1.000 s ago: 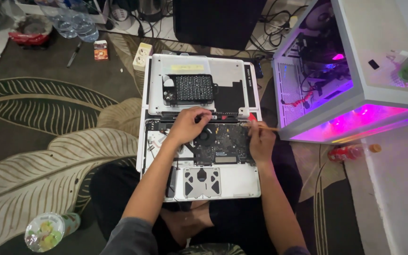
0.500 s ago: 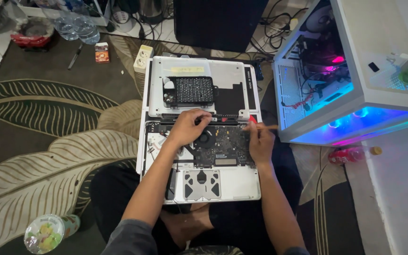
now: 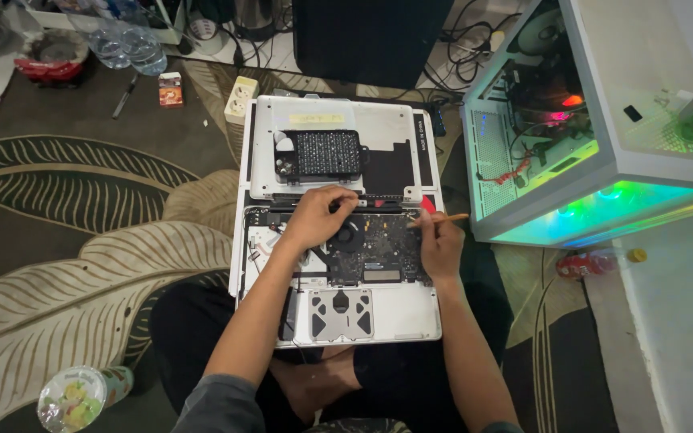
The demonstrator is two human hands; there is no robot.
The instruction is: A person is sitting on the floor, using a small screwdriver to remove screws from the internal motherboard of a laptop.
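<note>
An opened laptop (image 3: 378, 313) lies on the person's lap, its board (image 3: 378, 244) bare. The left hand (image 3: 318, 216) rests on the board's far edge, fingers curled narrow, holding nothing visible. The right hand (image 3: 440, 240) grips a thin tool (image 3: 443, 219) at the board's right edge. The removed cover (image 3: 334, 148) lies just beyond. A lit computer case (image 3: 603, 120) stands right; a rug (image 3: 82, 224) spreads left.

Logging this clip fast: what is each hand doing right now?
Left hand: fingers curled, resting on the opened laptop; holds nothing visible.
Right hand: closed on a thin orange tool.
</note>
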